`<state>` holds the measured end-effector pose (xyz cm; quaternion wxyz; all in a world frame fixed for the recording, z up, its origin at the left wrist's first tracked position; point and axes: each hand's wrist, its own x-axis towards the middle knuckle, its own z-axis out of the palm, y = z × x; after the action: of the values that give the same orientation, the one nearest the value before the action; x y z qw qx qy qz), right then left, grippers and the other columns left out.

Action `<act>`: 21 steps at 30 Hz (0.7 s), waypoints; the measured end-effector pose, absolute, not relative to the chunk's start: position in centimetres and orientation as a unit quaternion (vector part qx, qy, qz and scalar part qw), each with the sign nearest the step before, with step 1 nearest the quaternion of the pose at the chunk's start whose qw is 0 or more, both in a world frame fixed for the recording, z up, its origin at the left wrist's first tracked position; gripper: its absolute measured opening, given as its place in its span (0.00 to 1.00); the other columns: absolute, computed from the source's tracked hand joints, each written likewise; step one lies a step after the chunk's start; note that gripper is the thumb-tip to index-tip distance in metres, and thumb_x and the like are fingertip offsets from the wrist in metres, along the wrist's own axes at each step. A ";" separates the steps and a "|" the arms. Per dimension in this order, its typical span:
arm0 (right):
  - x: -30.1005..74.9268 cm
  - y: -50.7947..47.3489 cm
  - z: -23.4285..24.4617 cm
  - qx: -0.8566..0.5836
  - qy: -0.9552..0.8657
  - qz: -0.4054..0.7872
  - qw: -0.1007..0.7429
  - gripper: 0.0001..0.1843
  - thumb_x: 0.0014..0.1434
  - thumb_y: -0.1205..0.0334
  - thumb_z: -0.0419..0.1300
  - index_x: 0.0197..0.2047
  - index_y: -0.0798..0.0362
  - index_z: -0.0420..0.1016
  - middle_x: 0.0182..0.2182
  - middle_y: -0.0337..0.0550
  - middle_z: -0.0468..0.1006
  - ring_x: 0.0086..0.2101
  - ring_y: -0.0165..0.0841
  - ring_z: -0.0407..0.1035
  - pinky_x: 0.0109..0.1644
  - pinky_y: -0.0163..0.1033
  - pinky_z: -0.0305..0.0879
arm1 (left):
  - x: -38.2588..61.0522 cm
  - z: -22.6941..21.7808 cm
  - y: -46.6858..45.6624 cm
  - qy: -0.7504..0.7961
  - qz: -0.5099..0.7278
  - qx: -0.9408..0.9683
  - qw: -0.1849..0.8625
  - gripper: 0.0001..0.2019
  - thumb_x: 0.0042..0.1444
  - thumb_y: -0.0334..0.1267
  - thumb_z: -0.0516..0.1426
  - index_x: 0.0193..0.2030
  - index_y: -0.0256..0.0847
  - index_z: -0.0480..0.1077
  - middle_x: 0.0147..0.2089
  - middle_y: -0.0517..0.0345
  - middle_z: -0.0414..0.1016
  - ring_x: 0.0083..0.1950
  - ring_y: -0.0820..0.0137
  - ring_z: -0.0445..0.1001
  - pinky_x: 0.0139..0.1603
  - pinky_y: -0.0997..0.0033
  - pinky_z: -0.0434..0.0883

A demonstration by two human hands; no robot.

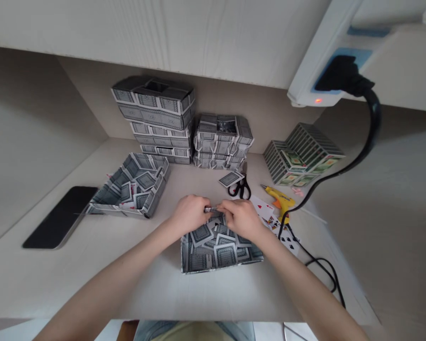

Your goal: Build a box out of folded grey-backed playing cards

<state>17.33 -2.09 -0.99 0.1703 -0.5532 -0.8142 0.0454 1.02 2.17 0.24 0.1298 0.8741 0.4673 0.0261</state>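
Note:
My left hand (191,214) and my right hand (242,218) meet above the far edge of a box made of playing cards (187,251). Between them they pinch a playing card (210,209), seen nearly edge-on; whether it is one card or more I cannot tell. Inside that box several loose cards lie back side up, among them a card (225,255) near the front. To the left stands another card-built box (156,194), open on top, with loose cards in it. A single card (230,178) lies beyond my right hand, touching black scissors (242,188).
Stacked card-built boxes (163,111) and a shorter stack (216,142) stand at the back. Right are card packs (305,151), a yellow glue gun (282,201), face-up cards (262,208) and a black cable (326,177). A phone (62,218) lies left; a power strip (312,76) hangs above.

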 end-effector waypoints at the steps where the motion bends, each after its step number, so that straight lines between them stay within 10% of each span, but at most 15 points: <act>1: 17.4 -2.0 -1.0 -0.553 -0.813 0.053 0.174 0.09 0.52 0.72 0.50 0.30 0.51 0.69 0.26 0.39 0.76 0.28 0.31 0.69 0.33 0.32 0.56 | 1.0 0.2 2.2 0.465 0.029 0.875 0.130 0.11 0.49 0.44 0.52 0.32 0.42 0.73 0.31 0.53 0.76 0.36 0.64 0.73 0.33 0.72 0.62; 11: 17.1 -1.2 -0.6 -0.518 -0.806 0.155 0.242 0.06 0.54 0.60 0.54 0.32 0.49 0.72 0.26 0.39 0.76 0.28 0.32 0.69 0.33 0.34 0.59 | 0.6 0.4 2.0 0.453 0.064 0.872 0.173 0.12 0.49 0.47 0.53 0.31 0.43 0.72 0.29 0.55 0.75 0.33 0.66 0.72 0.30 0.74 0.59; 21: 21.6 -1.5 -1.9 -0.507 -0.381 0.463 0.619 0.25 0.55 0.41 0.45 0.43 0.50 0.69 0.45 0.49 0.73 0.45 0.39 0.67 0.45 0.45 0.64 | -2.7 -0.7 4.5 0.504 0.235 0.747 0.364 0.18 0.44 0.52 0.55 0.23 0.36 0.67 0.20 0.63 0.65 0.24 0.75 0.62 0.24 0.78 0.55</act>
<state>21.62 -1.48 -1.90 0.6187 -0.5072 -0.3813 0.4631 -2.74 4.55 -0.69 0.3639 0.7473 0.5039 0.2351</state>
